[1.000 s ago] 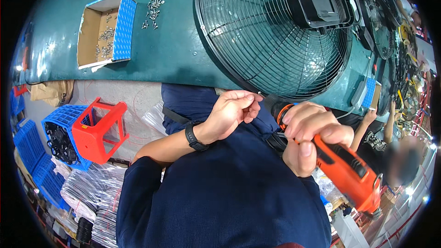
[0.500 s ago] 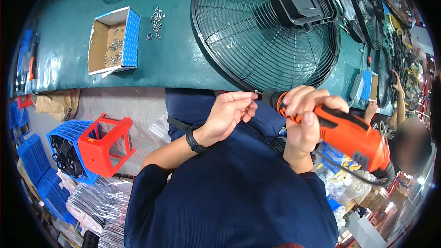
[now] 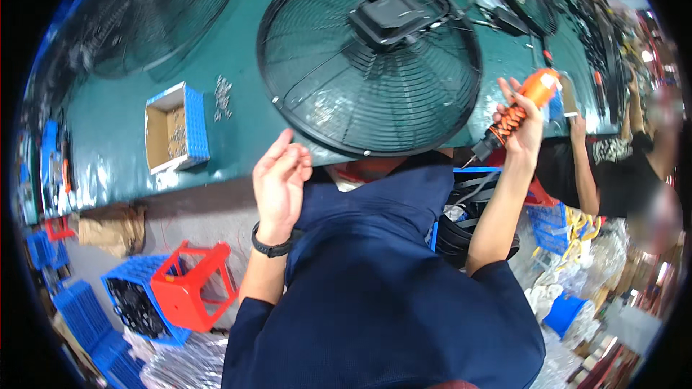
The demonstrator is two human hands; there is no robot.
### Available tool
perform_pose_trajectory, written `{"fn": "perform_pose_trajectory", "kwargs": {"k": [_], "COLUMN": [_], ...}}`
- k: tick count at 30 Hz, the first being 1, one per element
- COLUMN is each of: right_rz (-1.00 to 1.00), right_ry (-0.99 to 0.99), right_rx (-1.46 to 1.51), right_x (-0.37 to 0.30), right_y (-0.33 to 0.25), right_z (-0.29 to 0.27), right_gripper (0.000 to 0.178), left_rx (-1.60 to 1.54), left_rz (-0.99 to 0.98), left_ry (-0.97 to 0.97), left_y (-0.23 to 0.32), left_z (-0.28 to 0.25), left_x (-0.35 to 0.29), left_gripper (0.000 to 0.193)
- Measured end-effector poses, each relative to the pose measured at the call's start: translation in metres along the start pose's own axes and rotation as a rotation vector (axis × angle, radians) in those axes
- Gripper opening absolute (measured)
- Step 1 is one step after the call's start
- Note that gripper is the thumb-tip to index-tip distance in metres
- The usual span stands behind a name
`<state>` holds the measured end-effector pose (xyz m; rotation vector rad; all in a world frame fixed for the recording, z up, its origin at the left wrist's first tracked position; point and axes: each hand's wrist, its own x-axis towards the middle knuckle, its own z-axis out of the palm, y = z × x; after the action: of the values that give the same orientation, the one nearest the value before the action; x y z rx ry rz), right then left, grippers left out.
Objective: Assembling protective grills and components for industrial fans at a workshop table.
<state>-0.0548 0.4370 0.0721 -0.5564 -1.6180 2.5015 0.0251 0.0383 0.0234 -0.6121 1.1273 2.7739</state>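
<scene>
In my right hand (image 3: 525, 124) is an orange and black electric screwdriver (image 3: 510, 119), held beyond the fan's right side near the table edge. Its thin bit slants down and to the left. My left hand (image 3: 280, 184) is raised at the front table edge, palm partly turned up, with the index finger stretched out and the others loosely bent; nothing shows in it. Just beyond its fingertips lies a round black fan grille (image 3: 317, 94) with a black motor housing (image 3: 400, 14) on top. Small bright fasteners (image 3: 367, 152) dot the grille's rim.
Left of the fan, a blue-sided cardboard box (image 3: 196, 122) contains screws, beside a loose screw pile (image 3: 223, 97). Another black grille (image 3: 162, 21) lies at the far left. A red stool (image 3: 189, 292) and blue crates (image 3: 83, 317) stand below. Other people work at the right.
My hands have separated: the screwdriver has moved right and tilted, away from my left fingers, which were pinched at its tip. My left hand has loosened and moved left. The view has shifted.
</scene>
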Motion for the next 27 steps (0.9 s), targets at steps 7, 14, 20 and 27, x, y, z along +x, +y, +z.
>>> {"fn": "perform_pose_trajectory", "kwargs": {"k": [7,14,20,27], "right_rz": [0.172,0.071,0.003,-0.054], "right_ry": [-0.208,-0.110,0.018,0.022], "right_rx": [0.019,-0.101,-0.164,-0.201], "right_x": [0.033,-0.019,-0.093,-0.095], "right_y": [0.019,0.047,0.065,0.045], "right_z": [-0.015,0.007,0.037,0.038], "right_gripper": [0.054,0.049,0.060,0.058], "left_rx": [0.229,0.568,0.367,0.246], "left_rz": [0.033,0.250,0.194,0.255], "left_ry": [-0.004,0.089,0.011,-0.018], "left_y": [0.011,0.021,0.060,0.038], "left_z": [0.018,0.010,-0.001,0.010], "left_x": [0.016,0.040,0.100,0.050], "left_gripper": [0.028,0.010,0.055,0.047]}}
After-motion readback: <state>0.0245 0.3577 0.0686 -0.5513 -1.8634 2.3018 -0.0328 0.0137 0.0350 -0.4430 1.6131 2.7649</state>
